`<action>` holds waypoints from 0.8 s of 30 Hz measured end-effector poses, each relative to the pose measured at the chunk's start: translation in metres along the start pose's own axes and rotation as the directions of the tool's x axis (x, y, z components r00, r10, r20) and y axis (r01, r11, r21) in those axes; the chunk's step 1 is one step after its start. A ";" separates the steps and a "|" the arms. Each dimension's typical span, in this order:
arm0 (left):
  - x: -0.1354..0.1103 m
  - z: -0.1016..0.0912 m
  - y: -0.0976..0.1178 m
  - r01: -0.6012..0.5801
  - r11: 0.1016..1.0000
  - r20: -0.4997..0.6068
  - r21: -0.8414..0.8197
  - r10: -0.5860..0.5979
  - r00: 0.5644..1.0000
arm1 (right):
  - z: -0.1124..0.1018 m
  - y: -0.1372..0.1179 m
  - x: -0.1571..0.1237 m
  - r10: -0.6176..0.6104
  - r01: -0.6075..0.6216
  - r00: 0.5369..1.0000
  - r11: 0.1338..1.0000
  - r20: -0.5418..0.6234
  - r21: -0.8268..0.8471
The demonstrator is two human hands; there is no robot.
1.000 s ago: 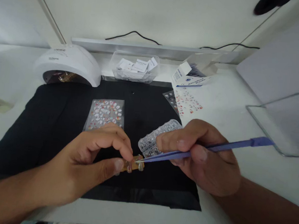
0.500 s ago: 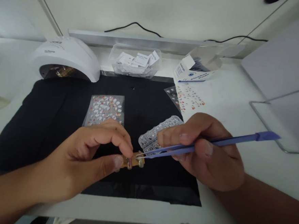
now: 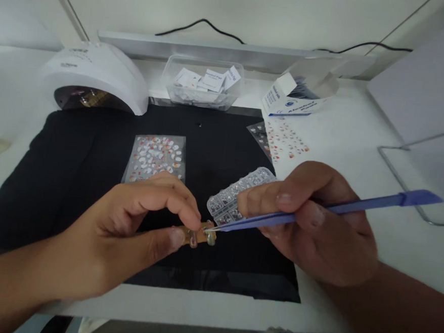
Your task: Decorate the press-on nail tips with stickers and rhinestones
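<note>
My left hand [image 3: 137,231] pinches a small tan strip [image 3: 202,234] between thumb and forefinger, above the black mat. Glossy artificial nails sit on the strip: a pinkish one [image 3: 193,239] by my fingertip and a greenish one [image 3: 211,237] at the right end. Blue tweezers [image 3: 271,219] are held in my right hand [image 3: 317,224], thumb and fingers closed round the shaft. Their tips reach the strip between the two nails; whether they grip anything is too small to tell. Partly behind my right fingers lies a clear compartment case of rhinestones [image 3: 225,202].
A sticker sheet [image 3: 156,157] lies on the black mat [image 3: 103,178]; another [image 3: 284,139] overlaps its right edge. Along the back stand a white nail lamp [image 3: 99,69], a clear tub [image 3: 202,96] of alcohol pads and an open alcohol-pad box [image 3: 293,103]. A wire stand [image 3: 396,173] is at right.
The tweezers' arms have come closer together, and their tips now lie nearer the greenish nail. My right hand has shifted slightly right. The left hand keeps its pinch on the strip.
</note>
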State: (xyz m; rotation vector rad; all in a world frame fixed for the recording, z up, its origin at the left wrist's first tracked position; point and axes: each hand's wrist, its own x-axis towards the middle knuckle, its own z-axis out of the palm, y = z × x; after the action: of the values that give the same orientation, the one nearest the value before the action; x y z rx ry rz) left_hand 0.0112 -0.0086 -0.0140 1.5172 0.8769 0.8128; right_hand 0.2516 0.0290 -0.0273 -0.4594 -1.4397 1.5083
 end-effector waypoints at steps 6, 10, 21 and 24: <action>0.001 0.000 0.000 0.009 1.000 0.004 -0.002 -0.009 1.000 | 0.001 -0.003 0.000 0.017 -0.016 1.000 1.000 -0.022 0.008; 0.001 0.000 0.000 0.002 1.000 0.005 0.028 -0.002 1.000 | 0.001 -0.003 0.000 0.022 -0.022 0.999 1.000 -0.040 0.007; 0.002 0.001 0.005 -0.012 0.983 -0.016 0.183 0.015 1.000 | 0.005 -0.001 0.001 0.049 -0.050 0.994 0.999 -0.095 -0.009; 0.002 -0.001 0.003 -0.029 0.972 -0.011 0.232 0.033 0.999 | 0.003 0.000 0.002 0.063 -0.065 0.993 0.998 -0.097 -0.018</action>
State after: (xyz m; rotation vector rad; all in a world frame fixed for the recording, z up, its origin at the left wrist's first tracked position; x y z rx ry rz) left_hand 0.0118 -0.0070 -0.0107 1.7341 0.9884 0.7655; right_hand 0.2485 0.0288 -0.0256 -0.5884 -1.3783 1.5025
